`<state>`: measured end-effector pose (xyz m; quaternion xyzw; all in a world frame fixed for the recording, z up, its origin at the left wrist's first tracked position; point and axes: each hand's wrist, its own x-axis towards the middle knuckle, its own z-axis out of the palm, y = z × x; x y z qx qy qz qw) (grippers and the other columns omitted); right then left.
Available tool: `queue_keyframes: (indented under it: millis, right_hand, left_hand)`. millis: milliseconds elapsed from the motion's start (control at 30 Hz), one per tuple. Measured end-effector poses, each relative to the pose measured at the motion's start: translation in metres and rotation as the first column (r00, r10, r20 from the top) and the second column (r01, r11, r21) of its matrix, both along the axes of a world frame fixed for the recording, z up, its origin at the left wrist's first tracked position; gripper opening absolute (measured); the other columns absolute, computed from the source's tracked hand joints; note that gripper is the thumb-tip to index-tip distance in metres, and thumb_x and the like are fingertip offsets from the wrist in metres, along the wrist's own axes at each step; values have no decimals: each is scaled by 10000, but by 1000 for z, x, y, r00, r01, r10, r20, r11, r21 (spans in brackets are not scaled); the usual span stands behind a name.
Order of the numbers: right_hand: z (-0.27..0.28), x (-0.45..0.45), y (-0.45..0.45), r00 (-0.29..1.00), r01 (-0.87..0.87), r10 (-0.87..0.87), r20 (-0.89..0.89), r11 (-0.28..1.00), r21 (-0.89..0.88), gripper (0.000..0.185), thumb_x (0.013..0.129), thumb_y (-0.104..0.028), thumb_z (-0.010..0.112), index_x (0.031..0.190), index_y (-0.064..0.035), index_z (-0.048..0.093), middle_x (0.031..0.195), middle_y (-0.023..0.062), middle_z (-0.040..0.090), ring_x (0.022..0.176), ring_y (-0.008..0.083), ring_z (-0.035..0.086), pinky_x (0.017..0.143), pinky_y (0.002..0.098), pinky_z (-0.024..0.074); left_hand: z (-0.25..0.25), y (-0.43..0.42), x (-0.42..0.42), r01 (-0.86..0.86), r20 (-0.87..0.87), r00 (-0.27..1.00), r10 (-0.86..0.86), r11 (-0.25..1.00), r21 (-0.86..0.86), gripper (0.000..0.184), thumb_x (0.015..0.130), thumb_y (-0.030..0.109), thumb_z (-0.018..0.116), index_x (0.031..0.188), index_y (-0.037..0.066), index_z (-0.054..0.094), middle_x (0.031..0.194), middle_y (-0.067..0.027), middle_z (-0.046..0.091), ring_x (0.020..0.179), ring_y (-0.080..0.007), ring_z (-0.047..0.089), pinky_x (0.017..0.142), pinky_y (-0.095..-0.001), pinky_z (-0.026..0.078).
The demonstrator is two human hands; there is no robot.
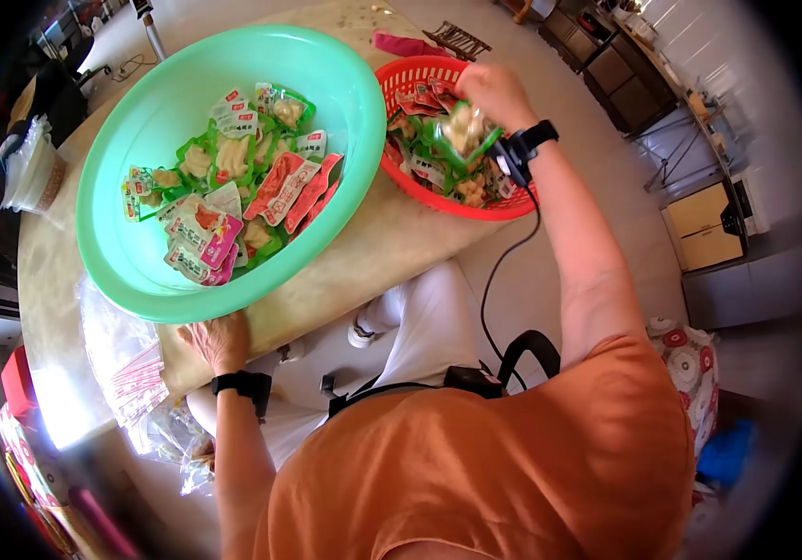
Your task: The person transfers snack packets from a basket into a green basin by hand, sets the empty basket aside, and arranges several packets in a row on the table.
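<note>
Pinching a packet (464, 133) upper right, our right hand (496, 91) could drop it if it's slick; tbh can't tell the grip of our left hand (218, 343).

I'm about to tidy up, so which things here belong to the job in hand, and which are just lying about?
Job in hand:
right hand, holding a green-edged packet
red plastic basket of packets
green plastic basin of packets
left hand, by the basin

Seemingly just lying about:
pink item behind the basket
clear plastic bag
</note>
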<state>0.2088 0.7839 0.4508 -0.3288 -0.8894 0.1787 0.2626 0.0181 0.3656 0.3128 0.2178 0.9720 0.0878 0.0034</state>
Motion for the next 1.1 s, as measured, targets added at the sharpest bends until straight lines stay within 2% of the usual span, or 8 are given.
queue_keyframes:
  millis: [200, 300, 400, 567, 733, 833, 933, 1100]
  right_hand:
    - [-42, -10, -23, 700, -225, -10, 714, 946, 234, 393, 720, -241, 625, 1098, -156, 558, 884, 135, 634, 855, 319, 609, 725, 439, 482]
    - [-50, -20, -25, 663, -132, -113, 740, 955, 264, 379, 726, -250, 651, 1071, -142, 538, 894, 140, 640, 857, 329, 610, 725, 446, 479]
    - [-46, -26, -27, 643, -96, -123, 756, 966, 240, 309, 736, -211, 641, 1017, -112, 562, 886, 161, 637, 864, 334, 609, 732, 445, 470]
    - [-29, -23, -22, 727, -91, -159, 668, 942, 324, 278, 757, -151, 538, 1022, -89, 596, 890, 163, 639, 863, 330, 614, 741, 448, 479]
    - [28, -28, -19, 998, 55, -55, 1, 997, 61, 350, 829, -317, 589, 1047, -43, 588, 905, 146, 649, 822, 237, 630, 728, 352, 471]
    - [53, -54, -34, 889, -295, 182, -421, 929, -221, 253, 853, -180, 586, 1037, -6, 597, 955, 56, 637, 833, 117, 585, 733, 273, 467]
    - [73, -90, -82, 875, -411, 239, -421, 826, -385, 285, 866, -178, 578, 1096, -11, 563, 1015, 52, 611, 887, 119, 575, 779, 264, 459]
    - [53, -168, -100, 733, -652, 581, -354, 748, -122, 290, 827, -219, 619, 1042, -26, 595, 942, 60, 642, 831, 137, 600, 732, 273, 472]
  left_hand:
    - [-28, -7, -8, 11, -109, 994, -2, 997, 77, 276, 783, 312, 531, 939, 103, 624, 1027, -112, 592, 1060, -288, 476, 947, -535, 250]
    - [3, -2, -6, 31, 164, 986, -21, 998, -61, 338, 831, 352, 466, 994, 98, 619, 1066, -137, 591, 1039, -313, 504, 957, -540, 253]
    - [-18, -9, -10, 11, -9, 1000, -10, 999, 51, 302, 816, 329, 490, 972, 108, 623, 1071, -125, 582, 1062, -304, 481, 961, -541, 243]
    - [-10, -9, -9, -55, 45, 998, 49, 988, 145, 335, 810, 303, 517, 1074, 107, 580, 1175, -101, 518, 1186, -278, 378, 998, -556, 198]
    - [-13, -12, -12, -39, 85, 996, 28, 990, 136, 429, 820, 301, 522, 1208, 118, 521, 1324, -82, 419, 1311, -276, 263, 1021, -599, 172]
    - [-13, -13, -10, -36, 65, 998, 25, 984, 176, 436, 813, 296, 526, 1205, 105, 514, 1325, -81, 415, 1307, -276, 269, 1011, -604, 185]
    - [-14, -12, -12, -40, 22, 999, 37, 982, 187, 435, 802, 294, 532, 1198, 115, 515, 1327, -83, 409, 1300, -287, 279, 1000, -609, 195]
    - [-24, -15, -12, -24, -53, 998, 38, 970, 241, 453, 781, 282, 540, 1205, 124, 508, 1341, -95, 394, 1289, -308, 301, 986, -618, 205]
